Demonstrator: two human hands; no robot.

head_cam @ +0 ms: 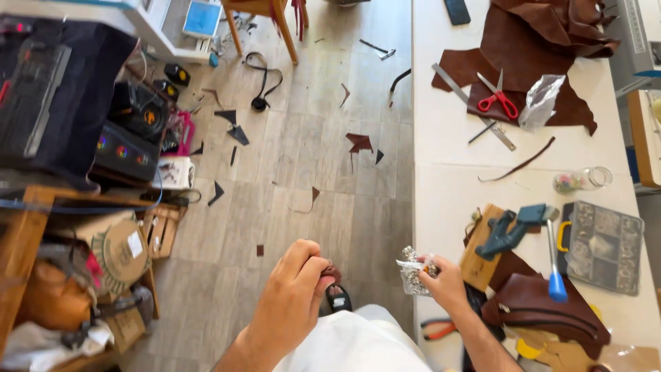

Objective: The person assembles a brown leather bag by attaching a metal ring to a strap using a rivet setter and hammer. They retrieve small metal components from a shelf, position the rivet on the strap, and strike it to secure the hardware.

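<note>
Two hands, one small packet.
Right hand (446, 281) grips the packet (413, 272) (shiny, crinkled); left hand (297, 289), fingertips pinched, sits just left of it.

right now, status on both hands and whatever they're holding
Left hand pinched shut on small brown piece. Right hand gripping small clear bag of silvery bits. White table edge just beside right hand.

The left hand (292, 300) is closing its fingers over something small and dark, hiding what it is. The right hand (441, 281) is pinching a clear bag (412, 271) whose shiny contents are blurring together. The bottom edge is cutting off both forearms, and the organiser box (600, 246) compartments are showing too small to read.
</note>
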